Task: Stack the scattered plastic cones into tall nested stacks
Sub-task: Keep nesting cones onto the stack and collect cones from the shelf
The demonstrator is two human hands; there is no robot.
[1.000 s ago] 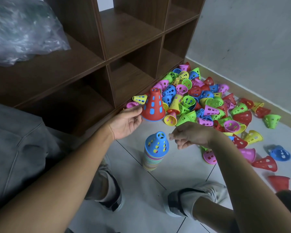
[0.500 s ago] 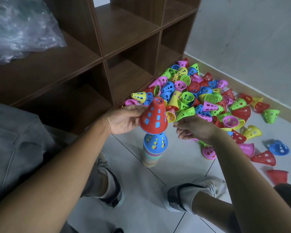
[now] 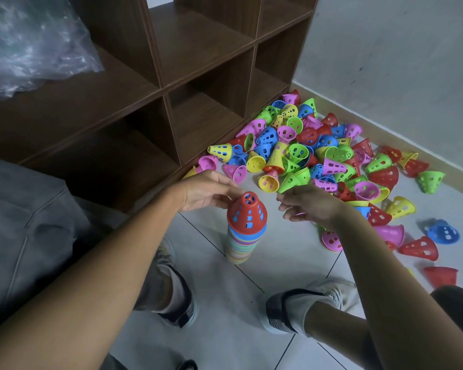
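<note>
Grey floor tiles (image 3: 286, 252) carry my nested stack (image 3: 240, 245), red cone (image 3: 247, 212) seated on top. My left hand (image 3: 207, 192) and right hand (image 3: 306, 206) flank it, fingers relaxed, holding nothing. I'd press the cone squarely down before reaching into the loose pile (image 3: 318, 153).

Red cone (image 3: 247, 211) atop upright nested stack (image 3: 241, 245), scattered cones (image 3: 316, 156) behind.

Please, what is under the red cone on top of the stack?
Under the red cone a blue cone's rim shows, with blue visible through the red cone's holes. Below are many nested colored rims of the stack. The cones' bodies are covered, so they cannot be counted.
</note>
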